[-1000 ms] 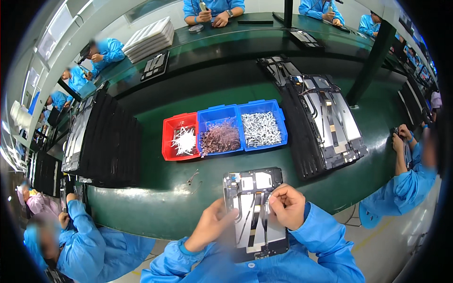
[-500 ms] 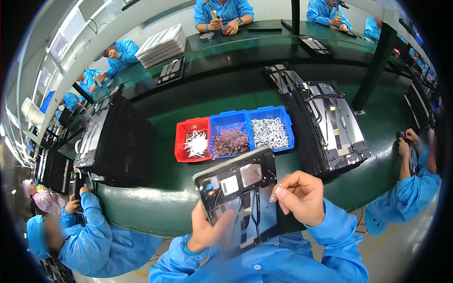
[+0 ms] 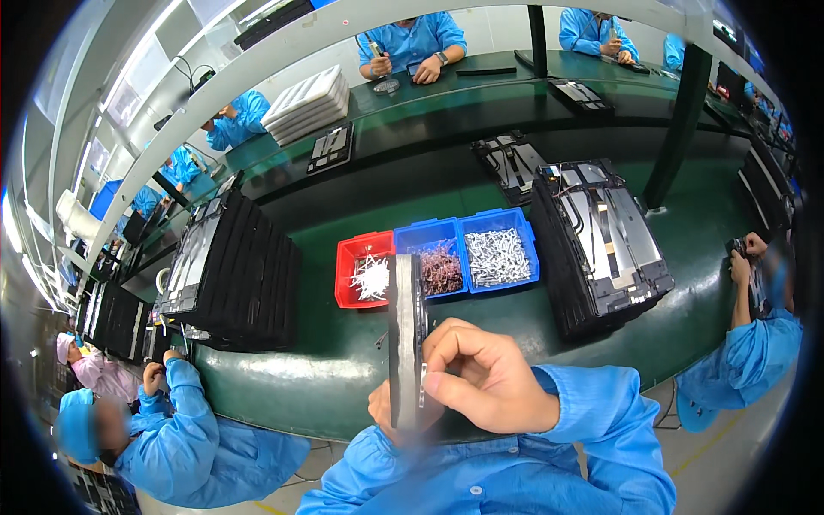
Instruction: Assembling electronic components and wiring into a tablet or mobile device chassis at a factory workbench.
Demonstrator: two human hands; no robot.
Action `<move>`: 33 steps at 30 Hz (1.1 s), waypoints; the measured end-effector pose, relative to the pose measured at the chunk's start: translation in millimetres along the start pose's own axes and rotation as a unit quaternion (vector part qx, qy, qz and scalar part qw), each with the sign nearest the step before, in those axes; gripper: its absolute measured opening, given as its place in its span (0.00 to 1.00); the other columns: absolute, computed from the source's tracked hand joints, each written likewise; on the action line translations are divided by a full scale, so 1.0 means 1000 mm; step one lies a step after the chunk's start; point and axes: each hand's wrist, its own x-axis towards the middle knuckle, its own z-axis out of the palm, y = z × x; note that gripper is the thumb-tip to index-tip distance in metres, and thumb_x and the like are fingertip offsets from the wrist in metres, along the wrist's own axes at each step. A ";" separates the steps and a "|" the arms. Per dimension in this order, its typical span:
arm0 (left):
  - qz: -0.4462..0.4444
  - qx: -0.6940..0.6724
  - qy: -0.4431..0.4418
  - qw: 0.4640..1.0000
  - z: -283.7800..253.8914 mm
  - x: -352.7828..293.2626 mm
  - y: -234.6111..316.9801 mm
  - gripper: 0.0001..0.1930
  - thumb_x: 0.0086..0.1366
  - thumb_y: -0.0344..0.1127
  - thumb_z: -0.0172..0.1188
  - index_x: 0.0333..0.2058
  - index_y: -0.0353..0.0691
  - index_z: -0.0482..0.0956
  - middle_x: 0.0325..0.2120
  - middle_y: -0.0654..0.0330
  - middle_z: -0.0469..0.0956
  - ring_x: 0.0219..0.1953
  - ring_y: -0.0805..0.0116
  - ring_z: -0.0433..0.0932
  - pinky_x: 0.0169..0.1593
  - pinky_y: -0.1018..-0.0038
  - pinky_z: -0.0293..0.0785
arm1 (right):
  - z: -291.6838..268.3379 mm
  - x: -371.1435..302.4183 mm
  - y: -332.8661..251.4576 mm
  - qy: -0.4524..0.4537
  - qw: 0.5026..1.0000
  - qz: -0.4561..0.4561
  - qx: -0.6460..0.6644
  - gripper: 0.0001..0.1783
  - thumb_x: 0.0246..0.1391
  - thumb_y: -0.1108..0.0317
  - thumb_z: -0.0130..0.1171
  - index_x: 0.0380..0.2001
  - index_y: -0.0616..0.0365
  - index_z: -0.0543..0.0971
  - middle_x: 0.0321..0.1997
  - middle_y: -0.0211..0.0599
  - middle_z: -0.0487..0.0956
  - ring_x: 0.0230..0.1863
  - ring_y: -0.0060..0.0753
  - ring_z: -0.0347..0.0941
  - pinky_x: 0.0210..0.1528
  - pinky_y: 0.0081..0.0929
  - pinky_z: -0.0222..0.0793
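Observation:
A dark tablet housing [image 3: 407,335] stands nearly on edge in front of me, its narrow side facing up and a grey band along it. My left hand [image 3: 382,407] grips it from the left and behind; most of those fingers are hidden. At the housing's right side, my right hand [image 3: 489,378] pinches a small whitish strip [image 3: 422,388] between thumb and forefinger, against or very close to the edge. Beyond the housing are a red bin [image 3: 345,283] with white pieces, a blue bin [image 3: 412,230] with pinkish-brown pieces, partly covered, and another blue bin [image 3: 534,268] with silvery-white pieces.
Tall stacks of tablet housings flank the bins, one on the left [image 3: 249,283] and one on the right [image 3: 601,232]. Single housings lie farther back, near white trays [image 3: 307,99]. Co-workers in blue sit at both sides and across the green bench [image 3: 283,378].
My left hand has turned the housing from showing its inner face to edge-on. My right hand has moved left, bringing the pinched strip to the housing's side. The view has shifted slightly.

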 end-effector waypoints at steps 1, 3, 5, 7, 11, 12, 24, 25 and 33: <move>0.004 -0.035 0.002 0.999 0.000 0.001 0.000 0.12 0.55 0.32 0.72 0.28 0.38 0.74 0.16 0.57 0.79 0.16 0.59 0.81 0.21 0.67 0.77 | 0.000 0.000 0.001 -0.002 1.000 -0.005 -0.007 0.02 0.61 0.80 0.58 0.34 0.65 0.75 0.43 0.35 0.73 0.44 0.20 0.69 0.48 0.22 0.66; 0.001 0.015 0.031 0.999 0.007 -0.007 -0.001 0.12 0.56 0.32 0.72 0.29 0.37 0.75 0.16 0.57 0.79 0.16 0.59 0.81 0.21 0.67 0.77 | 0.001 0.000 0.002 0.002 1.000 0.009 0.010 0.02 0.61 0.80 0.58 0.34 0.65 0.75 0.43 0.35 0.73 0.43 0.20 0.69 0.48 0.22 0.66; -0.002 0.062 0.059 0.996 0.008 -0.009 0.000 0.12 0.56 0.33 0.72 0.29 0.37 0.76 0.17 0.57 0.79 0.16 0.59 0.81 0.22 0.67 0.77 | 0.001 0.001 0.002 0.009 0.999 0.022 0.026 0.02 0.61 0.80 0.58 0.34 0.65 0.75 0.43 0.35 0.73 0.43 0.20 0.69 0.48 0.21 0.66; -0.006 0.084 0.026 0.996 0.005 -0.006 0.003 0.11 0.56 0.33 0.72 0.30 0.36 0.77 0.17 0.57 0.79 0.17 0.59 0.82 0.22 0.68 0.78 | 0.000 0.002 0.001 0.013 0.998 0.043 0.043 0.02 0.61 0.80 0.58 0.34 0.65 0.75 0.43 0.35 0.74 0.43 0.20 0.69 0.48 0.21 0.66; -0.008 0.081 -0.007 0.997 0.002 -0.005 0.003 0.11 0.57 0.34 0.72 0.30 0.37 0.78 0.17 0.57 0.79 0.17 0.59 0.82 0.22 0.68 0.78 | -0.001 0.003 0.002 0.008 0.999 0.035 0.034 0.02 0.61 0.80 0.58 0.33 0.65 0.76 0.43 0.36 0.74 0.43 0.20 0.70 0.48 0.21 0.66; -0.015 0.067 0.010 0.998 0.003 -0.005 0.004 0.11 0.57 0.34 0.72 0.30 0.37 0.78 0.17 0.58 0.79 0.17 0.58 0.82 0.22 0.67 0.78 | -0.002 0.003 0.003 0.005 0.999 0.031 0.031 0.02 0.61 0.80 0.59 0.33 0.65 0.76 0.43 0.36 0.74 0.43 0.20 0.70 0.48 0.21 0.66; -0.056 0.007 -0.012 0.998 -0.001 -0.011 0.001 0.12 0.56 0.33 0.72 0.31 0.37 0.76 0.18 0.54 0.80 0.19 0.58 0.83 0.24 0.66 0.78 | -0.004 0.002 0.005 -0.009 1.000 0.014 -0.007 0.03 0.60 0.79 0.61 0.33 0.66 0.76 0.43 0.37 0.73 0.43 0.21 0.70 0.47 0.21 0.68; -0.064 -0.001 -0.024 0.998 -0.002 -0.011 0.001 0.13 0.56 0.33 0.72 0.30 0.37 0.75 0.19 0.54 0.80 0.19 0.57 0.83 0.24 0.66 0.78 | -0.005 0.002 0.006 -0.009 1.000 0.007 -0.014 0.03 0.60 0.79 0.61 0.33 0.66 0.76 0.43 0.37 0.73 0.43 0.21 0.70 0.46 0.21 0.68; -0.064 -0.024 -0.054 0.996 -0.010 -0.008 0.003 0.14 0.53 0.31 0.73 0.31 0.37 0.75 0.19 0.54 0.80 0.20 0.56 0.83 0.24 0.65 0.78 | -0.004 0.002 0.007 0.000 1.000 0.002 0.009 0.04 0.58 0.80 0.60 0.31 0.65 0.75 0.42 0.38 0.73 0.42 0.21 0.70 0.46 0.21 0.68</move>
